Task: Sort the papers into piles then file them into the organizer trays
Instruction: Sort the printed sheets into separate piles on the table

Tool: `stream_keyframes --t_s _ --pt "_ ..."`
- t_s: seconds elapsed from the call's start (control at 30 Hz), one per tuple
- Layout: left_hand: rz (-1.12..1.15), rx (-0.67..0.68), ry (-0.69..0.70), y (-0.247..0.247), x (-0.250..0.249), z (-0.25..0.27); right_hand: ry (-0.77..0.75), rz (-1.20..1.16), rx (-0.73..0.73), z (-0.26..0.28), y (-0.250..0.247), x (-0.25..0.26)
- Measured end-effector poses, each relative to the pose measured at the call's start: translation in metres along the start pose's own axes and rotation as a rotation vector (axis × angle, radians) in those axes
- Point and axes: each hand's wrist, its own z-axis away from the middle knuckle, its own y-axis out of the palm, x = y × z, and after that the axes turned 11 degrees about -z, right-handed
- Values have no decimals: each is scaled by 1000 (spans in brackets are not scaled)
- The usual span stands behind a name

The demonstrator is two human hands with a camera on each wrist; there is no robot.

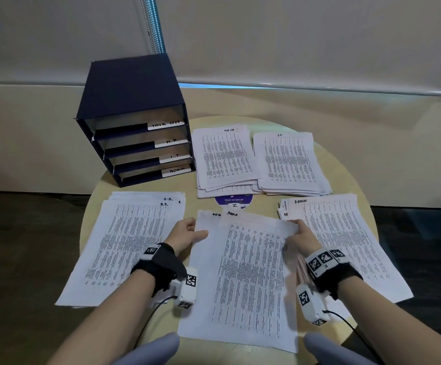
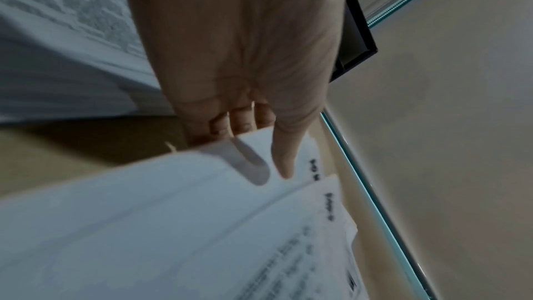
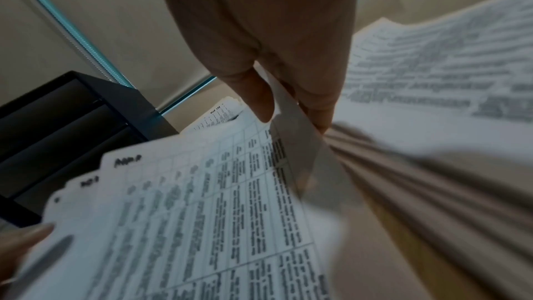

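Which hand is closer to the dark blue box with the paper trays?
The left hand. It grips the held sheets' left edge, in front of the dark blue cardboard organizer. The right hand pinches their right edge, farther over, beside the Admin pile.

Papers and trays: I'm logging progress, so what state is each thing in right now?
Organizer: upright, four labelled trays look empty.
Held sheets: lifted, fanned.
Left hand: pinches their left edge.
Right hand: pinches their right edge.
H.R. pile: flat, loosely stacked.
Two far piles: flat, side by side.
Right pile: flat, fanned.
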Motion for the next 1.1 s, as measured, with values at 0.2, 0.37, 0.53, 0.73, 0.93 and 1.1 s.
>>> stream_keyframes --t_s 0.2,0.37,0.53,0.73,0.93,1.1 --pt "-176 43 -135 33 10 -5 93 -204 85 9 35 -11" --pt "52 -98 -7 35 -8 -6 -67 -71 -9 11 26 -18" --pt "347 30 105 27 -44 -31 -92 -275 -3 41 -10 10" --pt "362 -2 -16 104 -85 -55 -90 -231 -119 37 -72 26" --pt "-48 213 -259 202 -69 -62 96 541 -428 -26 -146 -8" --pt "-133 265 -259 218 -59 -66 302 599 -343 -54 -157 -35"
